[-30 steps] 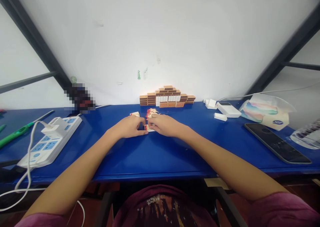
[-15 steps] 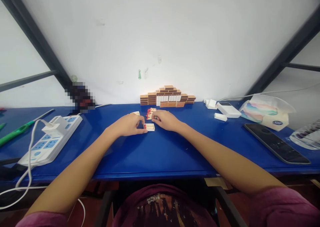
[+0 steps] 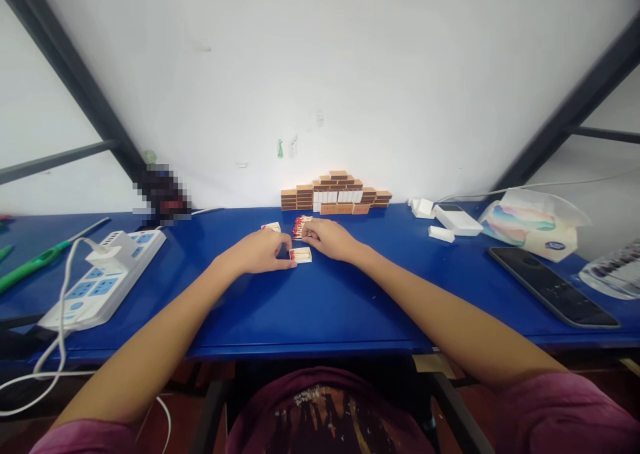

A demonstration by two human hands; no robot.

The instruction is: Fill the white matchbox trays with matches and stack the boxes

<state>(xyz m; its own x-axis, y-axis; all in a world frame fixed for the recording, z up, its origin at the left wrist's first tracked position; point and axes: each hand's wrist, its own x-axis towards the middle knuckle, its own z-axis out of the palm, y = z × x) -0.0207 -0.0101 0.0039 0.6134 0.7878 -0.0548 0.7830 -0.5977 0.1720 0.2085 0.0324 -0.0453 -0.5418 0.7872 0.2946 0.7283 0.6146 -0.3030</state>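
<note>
Matchbox tray [image 3: 303, 262], loaded with red-tipped matches [image 3: 301, 254], left hand [image 3: 257, 251] at the tray's left end, match pile [image 3: 299, 227] just beyond the tray, right hand [image 3: 326, 239] beyond the tray's right end, at the pile, closure of either hand not determinable.

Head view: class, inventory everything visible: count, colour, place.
Match trays: 2, white, centre
Loose matches: uncountable, red heads, centre
Matchboxes: many, mostly brown, back
Desk: 1, blue, centre
Wall: 1, white, back
Frame: 1, dark, sides
Power strip: 1, white, left
Adapter: 1, white, left
Cables: several, white, sides
Long object: 1, green, left
Blurred object: 1, dark, left
Blocks: several, white, right
Packet: 1, multicoloured, right
Phone: 1, black, right
Plastic item: 1, clear, right
Shirt: 1, maroon, bottom
Forearms: 2, bare, sides
Left hand: 1, bare, at tray
Right hand: 1, bare, at matches
</note>
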